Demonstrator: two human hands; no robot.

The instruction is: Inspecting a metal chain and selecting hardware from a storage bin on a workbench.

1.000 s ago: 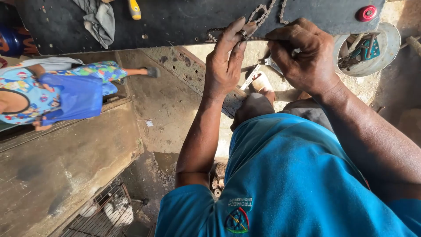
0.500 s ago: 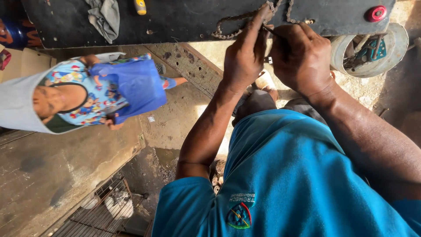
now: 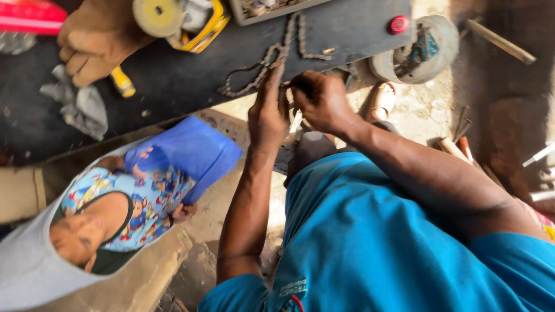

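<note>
Dark worktop, upper frame, its near edge running slantwise. On it: a rusty chain lying in a loose loop at the near edge; a red round cap; a grey rag; a yellow-handled tool, partly under a tan work glove; a yellow grinder with a pale disc, cut off by the top of the frame.

Containers: a shallow grey tray, top edge, mostly out of frame, holding small metal bits too blurred to sort. A pale round tub on the ground past the worktop's end, contents unclear.

Left hand: fingers straight, tips pressed on the chain at the worktop edge, grip not closed round it. Right hand: grip narrow, curled, possibly pinching a small metal piece; cannot tell what.

A blue box is carried by another person standing below left.
</note>
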